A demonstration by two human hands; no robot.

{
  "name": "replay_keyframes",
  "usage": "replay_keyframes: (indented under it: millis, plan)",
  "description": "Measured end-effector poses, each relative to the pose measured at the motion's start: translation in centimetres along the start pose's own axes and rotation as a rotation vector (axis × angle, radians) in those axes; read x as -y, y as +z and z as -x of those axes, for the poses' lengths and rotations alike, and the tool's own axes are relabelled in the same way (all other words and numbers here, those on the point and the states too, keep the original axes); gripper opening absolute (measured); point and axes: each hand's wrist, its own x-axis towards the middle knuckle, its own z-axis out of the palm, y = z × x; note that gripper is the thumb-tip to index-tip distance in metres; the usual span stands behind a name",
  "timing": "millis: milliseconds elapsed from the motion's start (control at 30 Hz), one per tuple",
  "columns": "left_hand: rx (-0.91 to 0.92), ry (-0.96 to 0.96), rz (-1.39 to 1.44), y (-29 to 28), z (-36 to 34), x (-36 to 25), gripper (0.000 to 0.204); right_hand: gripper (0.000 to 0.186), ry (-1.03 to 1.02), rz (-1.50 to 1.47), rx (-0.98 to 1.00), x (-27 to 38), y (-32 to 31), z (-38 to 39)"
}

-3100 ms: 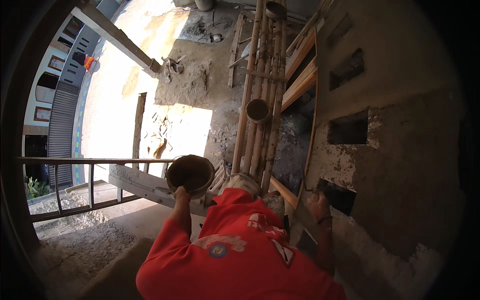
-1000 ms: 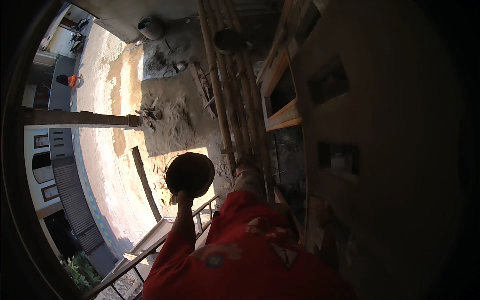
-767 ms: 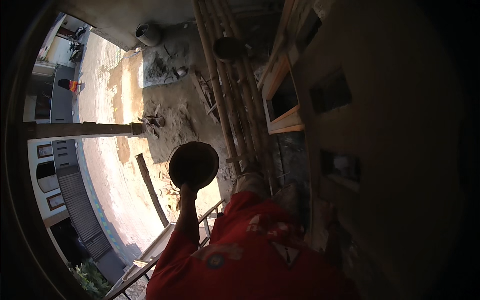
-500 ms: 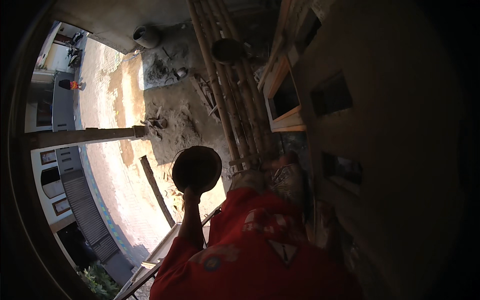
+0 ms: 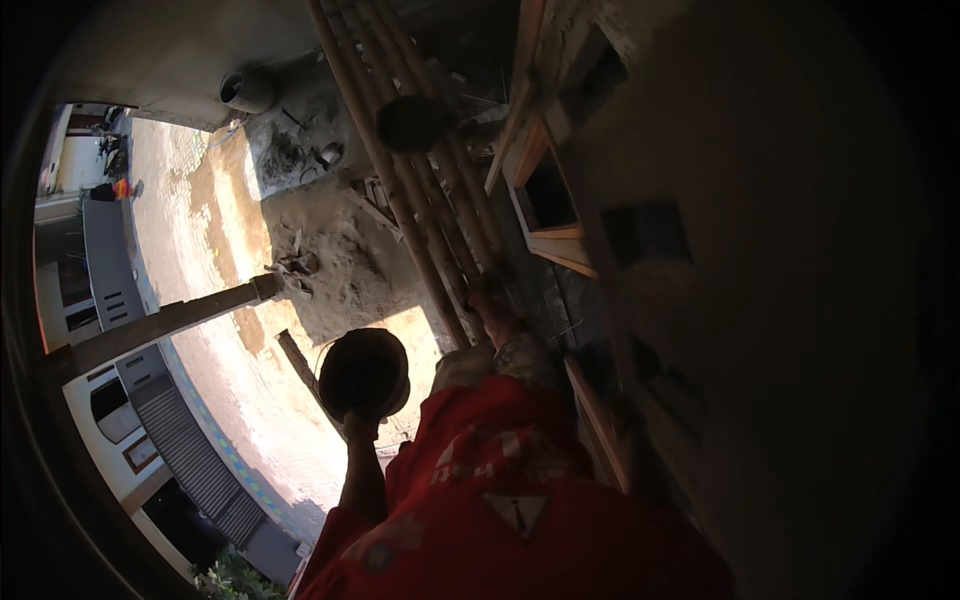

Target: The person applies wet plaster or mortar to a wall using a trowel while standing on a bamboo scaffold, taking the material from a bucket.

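My left hand (image 5: 361, 420) is closed on the near rim of a dark round bucket (image 5: 362, 368), held out to the left of my red shirt (image 5: 500, 450). The bucket's inside is too dark to make out. My right hand (image 5: 628, 425) is low on the right beside the plastered wall (image 5: 770, 300); its fingers are lost in shadow. My bare foot (image 5: 495, 315) is at the near end of several long bamboo poles (image 5: 400, 200) laid side by side. A second dark bucket (image 5: 410, 122) sits farther along these poles.
Below on the left lie a sunlit paved lane (image 5: 190, 220) and rubble (image 5: 350, 260). A grey drum (image 5: 248, 92) stands by the far wall. A long beam (image 5: 170, 320) crosses the left side. Wooden frames (image 5: 545, 150) line the right wall. A small figure (image 5: 120, 190) in bright colours is in the lane.
The view has turned and advanced toward the poles, and the railing has mostly left sight. A foot has come forward onto the poles. The bucket stays in my left hand.
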Motion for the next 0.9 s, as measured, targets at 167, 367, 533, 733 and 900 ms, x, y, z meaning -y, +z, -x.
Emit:
replay_keyframes:
  millis: [167,367,533,733,900]
  plan:
    - [-0.026,-0.051,-0.128,-4.6,-7.1,-4.0,0.053,0.034,-0.03,0.0,-0.226,3.3,-7.8,1.2]
    - [-0.071,-0.002,-0.229,-9.9,-10.7,-7.3,0.045,0.032,-0.133,0.012,-0.429,10.0,-18.0,0.9]
    - [-0.057,-0.071,-0.206,-12.3,-12.2,-10.3,0.051,0.031,-0.313,0.104,-0.573,18.9,-28.8,0.2]
    - [0.05,-0.259,-0.197,-14.4,-17.3,-8.7,0.053,0.035,-0.401,-0.19,-0.545,36.2,-42.4,0.9]
    - [0.07,-0.224,-0.303,-18.0,-23.9,-8.5,0.049,0.04,-0.386,-0.384,-0.385,47.4,-49.8,-5.3]
